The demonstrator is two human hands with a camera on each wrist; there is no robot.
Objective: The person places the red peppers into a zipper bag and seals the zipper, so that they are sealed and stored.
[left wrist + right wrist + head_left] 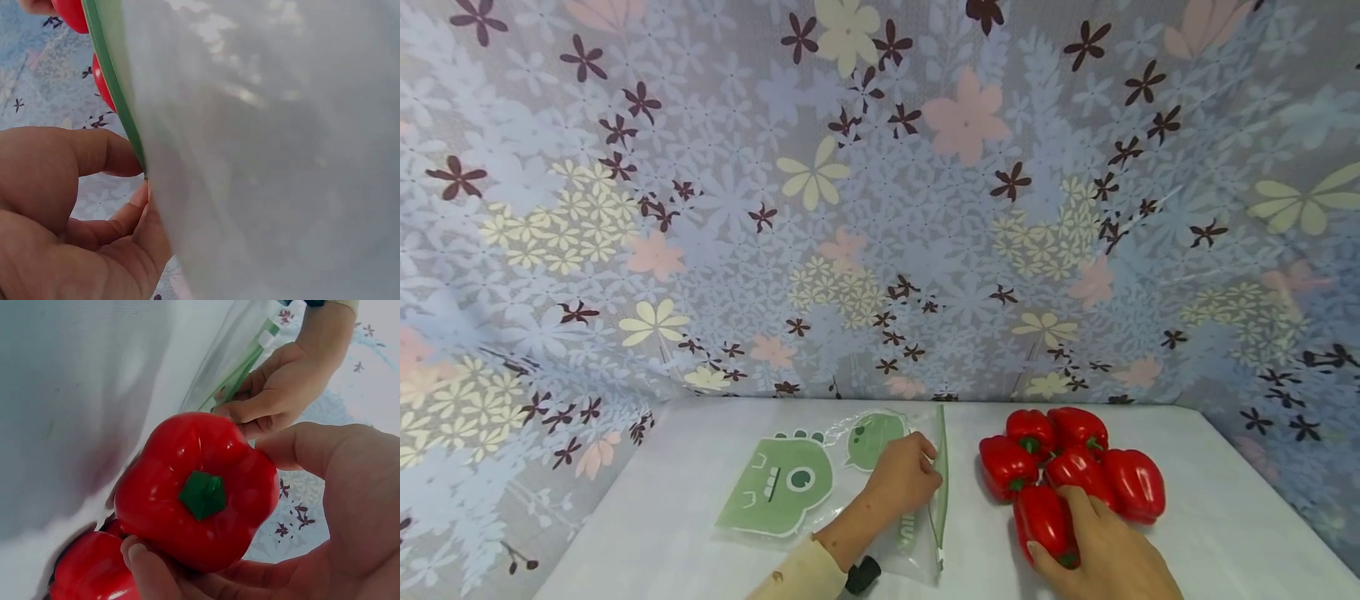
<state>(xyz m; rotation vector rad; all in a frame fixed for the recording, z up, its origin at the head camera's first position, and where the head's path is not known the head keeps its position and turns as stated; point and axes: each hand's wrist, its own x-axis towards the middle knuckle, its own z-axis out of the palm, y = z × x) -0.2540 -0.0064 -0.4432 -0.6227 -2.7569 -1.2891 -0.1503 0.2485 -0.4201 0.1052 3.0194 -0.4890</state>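
Evidently: white table [640, 508], clear bag [790, 487], red pepper [1043, 521]; both hands occupied.
Bag lies left of the other peppers [1138, 483]; judged light, limp and slippery, best taken by its stiffer green strip [943, 492], where the left hand [906, 471] pinches with thumb and fingers. Pepper sits at the group's near side, the right hand [1108, 550] gripping it round the sides; judged fairly light, firm, slick and bruisable, so a wide side hold suits better than the short stem [203, 495].
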